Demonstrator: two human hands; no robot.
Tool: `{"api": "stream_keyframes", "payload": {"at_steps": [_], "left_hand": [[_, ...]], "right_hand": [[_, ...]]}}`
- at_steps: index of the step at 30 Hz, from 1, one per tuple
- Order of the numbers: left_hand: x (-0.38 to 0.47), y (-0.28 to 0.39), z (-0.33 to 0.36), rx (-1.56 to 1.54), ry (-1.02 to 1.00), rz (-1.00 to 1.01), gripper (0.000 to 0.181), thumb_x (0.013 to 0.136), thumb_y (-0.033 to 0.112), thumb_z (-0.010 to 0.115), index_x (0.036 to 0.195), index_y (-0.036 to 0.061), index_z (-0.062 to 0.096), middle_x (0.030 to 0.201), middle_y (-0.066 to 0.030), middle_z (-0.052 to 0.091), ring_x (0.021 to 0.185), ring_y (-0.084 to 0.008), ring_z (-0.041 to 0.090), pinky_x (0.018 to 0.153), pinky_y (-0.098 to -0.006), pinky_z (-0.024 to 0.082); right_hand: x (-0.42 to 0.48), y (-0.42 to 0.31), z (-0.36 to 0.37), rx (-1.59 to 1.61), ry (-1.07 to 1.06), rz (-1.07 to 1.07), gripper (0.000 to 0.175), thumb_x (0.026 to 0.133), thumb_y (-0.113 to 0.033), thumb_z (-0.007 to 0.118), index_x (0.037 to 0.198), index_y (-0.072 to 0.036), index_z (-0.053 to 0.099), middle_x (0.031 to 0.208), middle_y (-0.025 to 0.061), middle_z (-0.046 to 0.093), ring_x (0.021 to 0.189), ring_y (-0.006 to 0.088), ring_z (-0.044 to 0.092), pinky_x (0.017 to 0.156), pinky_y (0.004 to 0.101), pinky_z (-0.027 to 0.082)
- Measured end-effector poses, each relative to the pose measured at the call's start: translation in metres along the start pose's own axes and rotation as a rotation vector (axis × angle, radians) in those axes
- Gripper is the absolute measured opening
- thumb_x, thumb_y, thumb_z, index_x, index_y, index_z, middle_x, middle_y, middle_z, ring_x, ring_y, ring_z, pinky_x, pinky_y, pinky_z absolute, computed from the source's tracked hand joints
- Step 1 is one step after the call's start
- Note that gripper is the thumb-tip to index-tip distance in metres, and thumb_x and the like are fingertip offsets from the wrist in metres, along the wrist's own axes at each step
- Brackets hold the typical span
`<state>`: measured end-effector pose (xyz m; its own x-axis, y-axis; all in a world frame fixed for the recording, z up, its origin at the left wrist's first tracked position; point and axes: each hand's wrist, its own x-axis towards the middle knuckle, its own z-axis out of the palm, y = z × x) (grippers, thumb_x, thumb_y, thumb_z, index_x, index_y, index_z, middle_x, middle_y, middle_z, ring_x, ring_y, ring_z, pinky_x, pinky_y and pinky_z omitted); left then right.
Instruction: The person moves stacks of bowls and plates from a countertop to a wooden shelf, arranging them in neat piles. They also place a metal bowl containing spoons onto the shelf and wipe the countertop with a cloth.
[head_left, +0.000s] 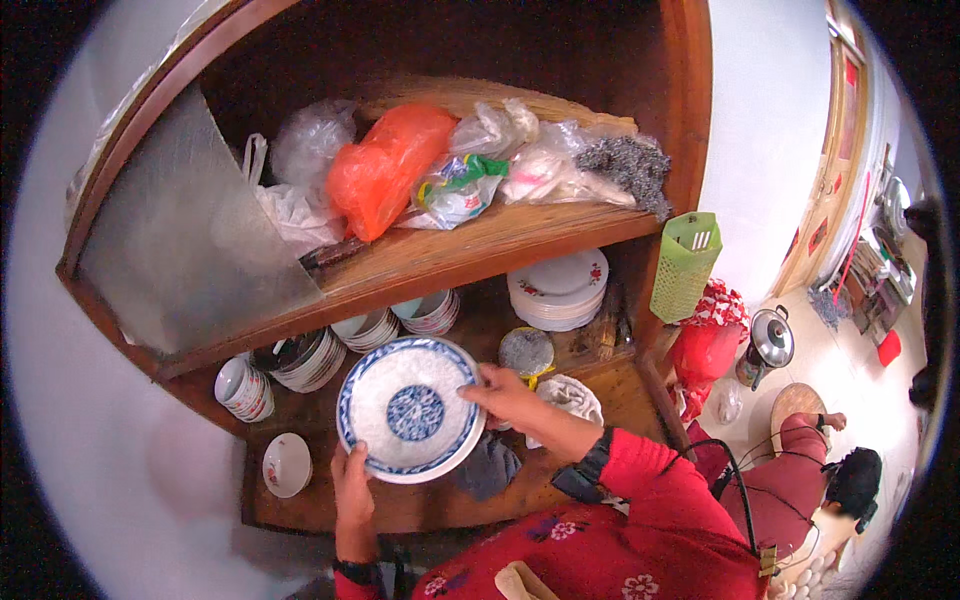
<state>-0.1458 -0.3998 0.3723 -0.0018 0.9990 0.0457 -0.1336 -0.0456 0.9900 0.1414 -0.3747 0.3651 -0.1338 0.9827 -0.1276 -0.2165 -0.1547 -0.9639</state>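
Note:
A white plate with a blue patterned rim and centre medallion (367, 405) is held up between my two hands; its edge looks thick, perhaps more than one plate. My left hand (352, 480) grips its lower left edge. On the upper right rim, my right hand (510, 397) has its thumb over the face. Below the plate, a dark grey cloth (489, 466) lies on the wooden cabinet counter (427, 510). Left of it stands a small white bowl with a floral motif (288, 465). A crumpled pale cloth (570, 401) sits beyond my right forearm.
Stacked bowls (244, 390) and more dishes (311, 364) line the lower shelf, with a pile of white plates (559, 281) and a lidded jar (526, 351). Plastic bags (397, 165) crowd the upper shelf (487, 240). A green basket (686, 262) hangs right; another person (787, 495) is beyond.

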Motion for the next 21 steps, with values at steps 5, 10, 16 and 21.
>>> {"api": "stream_keyframes", "payload": {"at_steps": [5,10,16,21], "left_hand": [[0.063,-0.008,0.066,-0.053,-0.155,-0.014,0.051,0.086,0.023,0.062,0.13,0.0024,0.049,0.122,-0.0093,0.057,0.112,-0.0201,0.052,0.097,-0.0341,0.038],[0.104,-0.003,0.132,-0.03,-0.22,-0.114,0.045,0.084,0.02,0.064,0.123,0.0017,0.054,0.117,-0.0077,0.061,0.106,-0.0204,0.056,0.093,-0.0343,0.042],[0.153,-0.017,0.201,-0.086,-0.25,-0.098,0.051,0.083,0.022,0.067,0.127,0.0019,0.051,0.12,-0.0067,0.058,0.109,-0.0186,0.053,0.09,-0.0349,0.044],[0.189,-0.048,0.228,-0.03,-0.216,-0.218,0.055,0.08,0.031,0.071,0.128,0.0146,0.05,0.121,-0.0017,0.056,0.106,-0.0172,0.054,0.081,-0.037,0.048]], "right_hand": [[-0.013,-0.033,-0.045,0.094,0.322,-0.14,0.033,0.084,-0.024,0.067,0.108,-0.002,0.059,0.085,0.007,0.065,0.063,0.0123,0.059,0.05,0.0274,0.048],[-0.028,-0.057,-0.094,0.11,0.461,-0.154,0.048,0.086,-0.029,0.065,0.123,-0.002,0.051,0.093,0.0091,0.065,0.07,0.0158,0.063,0.053,0.0292,0.052],[-0.015,-0.066,-0.134,0.234,0.657,-0.239,0.048,0.085,-0.034,0.065,0.122,-0.005,0.055,0.089,0.0036,0.065,0.061,0.0107,0.059,0.051,0.0252,0.048],[-0.014,-0.065,-0.157,0.153,0.703,-0.284,0.048,0.085,-0.036,0.065,0.124,-0.01,0.055,0.092,0.001,0.065,0.067,0.0082,0.059,0.053,0.0251,0.048]]}}
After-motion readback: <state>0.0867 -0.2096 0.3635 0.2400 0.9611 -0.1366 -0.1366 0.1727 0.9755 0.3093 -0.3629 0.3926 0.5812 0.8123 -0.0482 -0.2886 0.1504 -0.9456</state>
